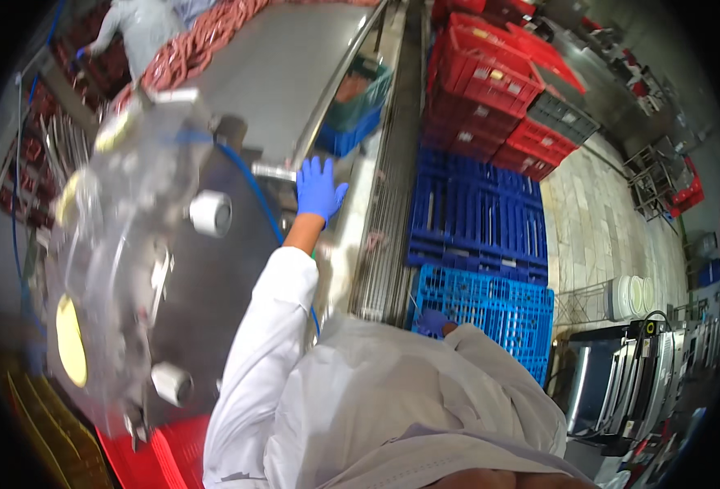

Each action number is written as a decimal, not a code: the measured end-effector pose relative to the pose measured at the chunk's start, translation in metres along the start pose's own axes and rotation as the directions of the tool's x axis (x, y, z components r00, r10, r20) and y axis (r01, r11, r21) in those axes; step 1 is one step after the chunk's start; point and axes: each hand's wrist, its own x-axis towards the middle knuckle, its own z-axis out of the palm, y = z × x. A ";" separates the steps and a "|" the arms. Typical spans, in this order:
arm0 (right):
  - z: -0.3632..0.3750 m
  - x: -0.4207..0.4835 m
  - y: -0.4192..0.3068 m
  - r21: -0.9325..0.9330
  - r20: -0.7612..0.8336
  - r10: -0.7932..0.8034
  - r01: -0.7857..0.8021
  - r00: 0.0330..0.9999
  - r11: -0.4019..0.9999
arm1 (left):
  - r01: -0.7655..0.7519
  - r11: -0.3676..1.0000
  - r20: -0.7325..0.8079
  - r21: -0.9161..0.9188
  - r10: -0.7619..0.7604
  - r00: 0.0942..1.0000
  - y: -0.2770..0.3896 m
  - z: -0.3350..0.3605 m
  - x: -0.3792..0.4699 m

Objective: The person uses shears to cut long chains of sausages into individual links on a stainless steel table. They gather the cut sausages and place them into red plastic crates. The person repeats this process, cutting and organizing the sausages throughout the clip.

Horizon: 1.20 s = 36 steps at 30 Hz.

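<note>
My left hand (pixel 321 191), in a blue glove, is spread with its fingers apart beside the edge of a steel work table (pixel 268 67). Nothing shows in its grasp. A blue hose (pixel 244 168) runs just left of it, over a large steel machine (pixel 225 293) with white knobs and a clear plastic cover. My right hand (pixel 433 322), also blue-gloved, is low by my side, above a light-blue plastic pallet (pixel 488 299). Its fingers are partly hidden, and a thin light object seems to stick up by it. Linked sausages (pixel 204 43) lie heaped on the table's far end.
Red crates (pixel 488 61) stand stacked beyond dark-blue pallets (pixel 479 214) on the right. A blue crate (pixel 349 131) sits below the table's edge. A grated floor drain (pixel 390 202) runs between table and pallets. A co-worker in white (pixel 146 36) stands at the upper left.
</note>
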 end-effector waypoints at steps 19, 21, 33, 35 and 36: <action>-0.217 0.183 0.069 0.266 -0.117 0.130 -0.095 0.985 0.959 | 0.666 0.746 0.389 0.027 -0.621 0.680 -0.144 0.077 0.216; -0.258 0.228 0.090 0.260 -0.061 0.178 -0.156 0.982 0.953 | 0.719 0.690 0.343 0.077 -0.696 0.631 -0.160 0.068 0.214; -0.454 0.425 -0.243 0.366 -0.675 -0.337 0.695 0.656 0.619 | 0.904 0.406 0.320 0.133 -0.881 0.349 -0.240 0.024 0.302; -0.481 0.457 -0.331 0.432 -0.618 -0.459 0.764 0.638 0.480 | 0.926 0.356 0.293 0.123 -0.905 0.308 -0.279 0.028 0.328; -0.495 0.469 -0.369 0.371 -0.560 -0.522 0.758 0.644 0.537 | 0.936 0.329 0.267 0.122 -0.920 0.288 -0.305 0.025 0.343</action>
